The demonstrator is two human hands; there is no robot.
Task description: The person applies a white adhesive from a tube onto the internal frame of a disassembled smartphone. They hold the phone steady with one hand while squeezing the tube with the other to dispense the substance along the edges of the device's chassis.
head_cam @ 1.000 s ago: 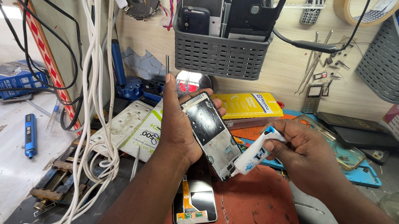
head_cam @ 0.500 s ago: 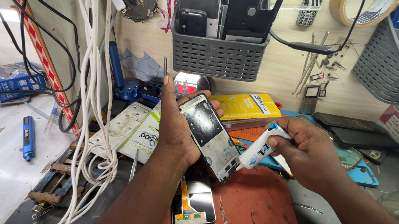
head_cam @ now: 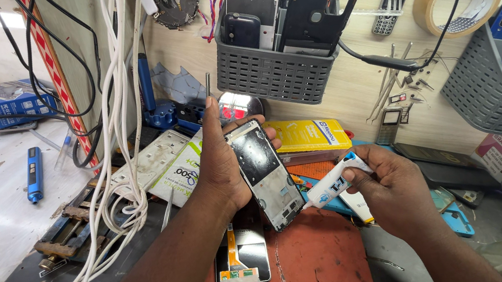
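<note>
2 bare hands work above a red-brown mat. At far left a slim blue pen-shaped tool lies on the white bench top, beside a bundle of white cables. The left hand grips a black rectangular phone frame, tilted upright. The right hand pinches a small white and blue glue tube, its nozzle touching the frame's lower right edge.

A bare phone frame stands tilted upright, a white glue tube's nozzle touching its lower edge.
</note>
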